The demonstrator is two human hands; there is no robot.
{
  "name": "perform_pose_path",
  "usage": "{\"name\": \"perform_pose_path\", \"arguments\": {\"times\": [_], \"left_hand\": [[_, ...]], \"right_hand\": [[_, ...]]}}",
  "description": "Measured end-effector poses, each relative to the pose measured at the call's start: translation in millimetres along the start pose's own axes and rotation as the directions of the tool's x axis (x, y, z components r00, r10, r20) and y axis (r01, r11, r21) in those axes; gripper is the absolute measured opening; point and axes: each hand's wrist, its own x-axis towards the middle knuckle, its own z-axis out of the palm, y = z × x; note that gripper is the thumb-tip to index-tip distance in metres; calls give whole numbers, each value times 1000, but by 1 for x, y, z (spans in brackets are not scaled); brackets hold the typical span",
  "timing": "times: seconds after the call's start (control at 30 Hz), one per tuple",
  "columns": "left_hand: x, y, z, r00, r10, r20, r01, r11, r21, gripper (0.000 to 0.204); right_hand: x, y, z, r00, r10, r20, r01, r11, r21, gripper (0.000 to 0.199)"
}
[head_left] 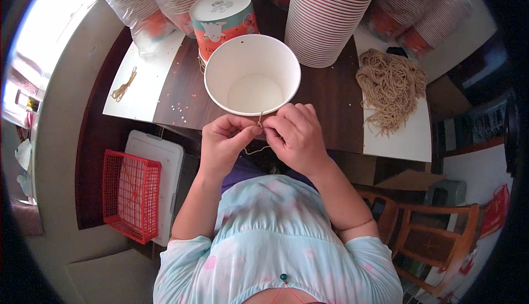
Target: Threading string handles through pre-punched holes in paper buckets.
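Observation:
A large white paper bucket stands in front of me, its open mouth tilted toward me. One small hole shows in its far wall near the rim. At the near rim, a thin tan cord comes over the edge, and both hands pinch it there. My left hand is closed with thumb and forefinger on the cord. My right hand is closed on it from the other side. A loose end of cord hangs below the fingers. Whether a knot is there is hidden by my fingertips.
Behind the bucket stand an upturned printed bucket and a tall stack of nested buckets. A heap of tan cords lies at right, a small cord bundle at left. A red basket and wooden chair flank me.

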Motion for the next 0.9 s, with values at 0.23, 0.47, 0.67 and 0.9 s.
{"name": "perform_pose_path", "arguments": {"times": [0.23, 0.47, 0.67, 0.9], "left_hand": [[2, -2, 1, 1000, 23, -8, -23, 1000, -9, 9], [4, -4, 0, 997, 75, 18, -74, 995, -60, 10], [2, 0, 0, 998, 63, 14, -63, 998, -8, 11], [4, -4, -2, 999, 53, -7, -53, 998, 17, 10]], "right_hand": [[0, 1, -8, 997, -52, 51, 53, 998, -14, 20], [-1, 7, -12, 984, -144, 104, 158, 978, -139, 10], [-1, 8, -15, 975, -172, 138, 195, 966, -172, 13], [4, -2, -14, 994, 14, 105, -21, 998, 62, 17]]}}
